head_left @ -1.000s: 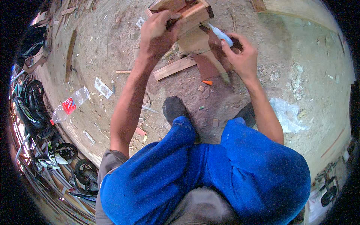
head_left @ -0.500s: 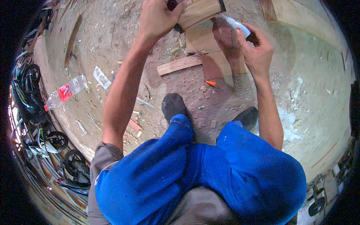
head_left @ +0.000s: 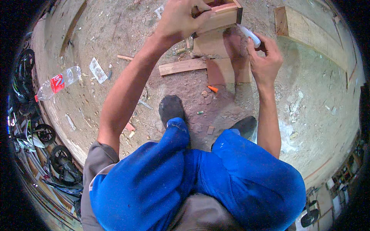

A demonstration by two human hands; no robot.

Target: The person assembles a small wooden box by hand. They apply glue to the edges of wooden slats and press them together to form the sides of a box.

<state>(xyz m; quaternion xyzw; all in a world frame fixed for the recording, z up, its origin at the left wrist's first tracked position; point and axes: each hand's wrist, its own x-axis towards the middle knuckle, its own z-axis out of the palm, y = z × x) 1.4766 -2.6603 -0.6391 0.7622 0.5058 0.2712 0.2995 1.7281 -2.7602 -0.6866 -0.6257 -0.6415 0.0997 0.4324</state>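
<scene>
My left hand [head_left: 179, 20] grips a small wooden box [head_left: 219, 19] with dark corner edges, raised above the ground at the top of the view. Part of the box's hollow inside shows; its far side is cut off by the picture's edge. In my right hand [head_left: 266, 57] is a small white squeeze bottle [head_left: 251, 37], held between thumb and fingers. The bottle's thin nozzle points up-left at the box's lower right corner; whether it touches cannot be made out. A small orange pointed cap [head_left: 212, 89] lies on the ground below.
Under the box are flat brown board pieces [head_left: 221, 73] and a wooden strip [head_left: 183, 67]. A thick timber beam [head_left: 314, 36] lies at the right. Left are a plastic bottle [head_left: 58, 84] with a red label and a clear packet [head_left: 98, 70]. Wheeled bikes [head_left: 63, 163] stand at the left edge.
The box has tipped, so its hollow inside now shows. It and both hands sit slightly lower and the box further right in view. The white bottle's nozzle stays by the box's corner.
</scene>
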